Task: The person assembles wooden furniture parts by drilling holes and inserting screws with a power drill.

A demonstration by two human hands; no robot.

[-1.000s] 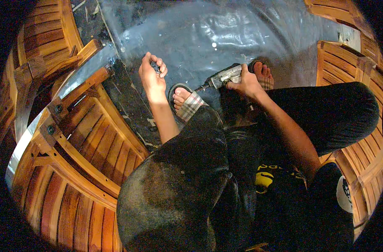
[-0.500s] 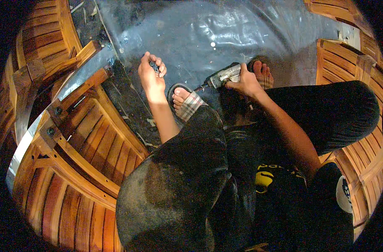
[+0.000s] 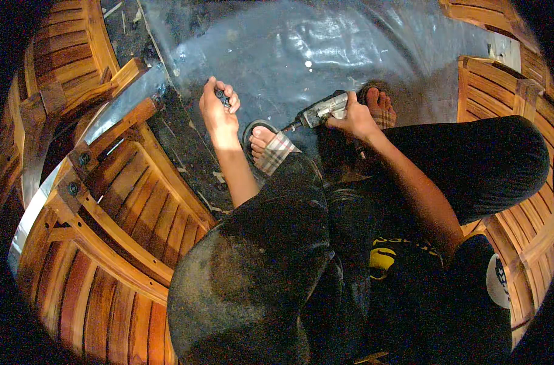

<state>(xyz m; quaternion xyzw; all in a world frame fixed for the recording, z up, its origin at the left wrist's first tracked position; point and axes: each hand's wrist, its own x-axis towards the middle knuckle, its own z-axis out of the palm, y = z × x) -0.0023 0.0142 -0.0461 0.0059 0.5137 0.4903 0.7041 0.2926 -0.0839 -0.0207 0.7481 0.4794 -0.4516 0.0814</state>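
My left hand (image 3: pixel 217 115) is raised over the floor left of centre, palm up, with its fingers curled round a few small dark bolts (image 3: pixel 221 96). Their exact shape is partly covered by the fingers. To the right, my right hand (image 3: pixel 357 120) is wrapped round the grip of a pistol-shaped power screwdriver (image 3: pixel 321 111) with a worn silver-grey body. Its thin bit (image 3: pixel 288 128) points left and down, close to my left foot (image 3: pixel 262 139) in a checked-strap sandal. The lower part of the driver is hidden behind my hand and dark trousers.
Slatted wooden furniture (image 3: pixel 131 201) with dark bolt heads in its frame stands close on my left. Another slatted wooden piece (image 3: pixel 490 91) stands on the right, with more behind it. A shiny dark sheet (image 3: pixel 252 48) covers the floor ahead; scraps lie on its left side.
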